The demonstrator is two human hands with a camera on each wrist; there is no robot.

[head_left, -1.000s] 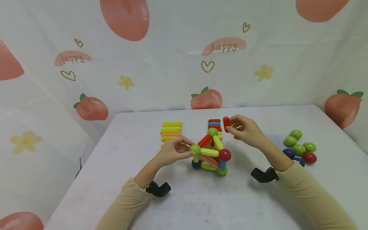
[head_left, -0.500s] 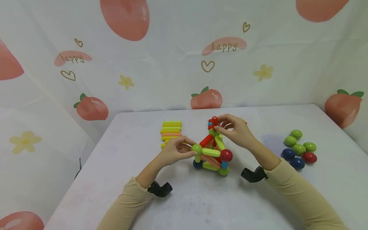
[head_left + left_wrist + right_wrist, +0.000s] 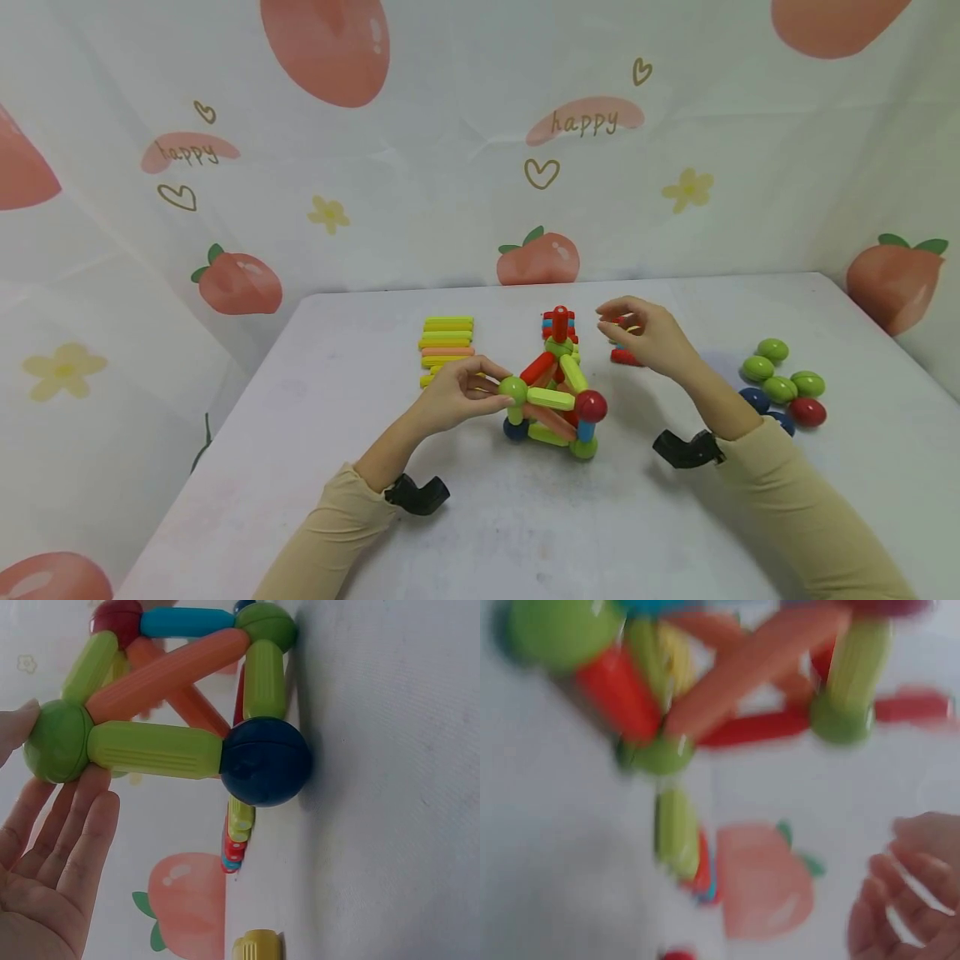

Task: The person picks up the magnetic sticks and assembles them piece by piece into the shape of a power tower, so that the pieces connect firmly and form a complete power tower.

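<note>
A frame of magnetic rods and balls (image 3: 551,398) stands on the table, in green, red, orange and blue. My left hand (image 3: 461,396) pinches the green ball (image 3: 56,741) at its upper left corner, thumb on one side and fingertips on the other. Below that corner, a dark blue ball (image 3: 266,761) rests on the table. One red rod (image 3: 560,323) stands upright on the far green ball (image 3: 558,347), with no hand on it. My right hand (image 3: 648,337) hovers to the right of the frame, fingers loosely bent, holding nothing.
Yellow and orange rods (image 3: 447,333) lie in a column at the back left. More rods (image 3: 558,317) lie behind the frame, and a red rod (image 3: 625,357) lies below my right hand. Loose green balls (image 3: 780,389), a red ball (image 3: 807,412) and blue ones sit at the right.
My right hand brought the red rod left onto the frame's far green ball, let it go there and moved back right. The left hand keeps its pinch; the frame shifted slightly right.
</note>
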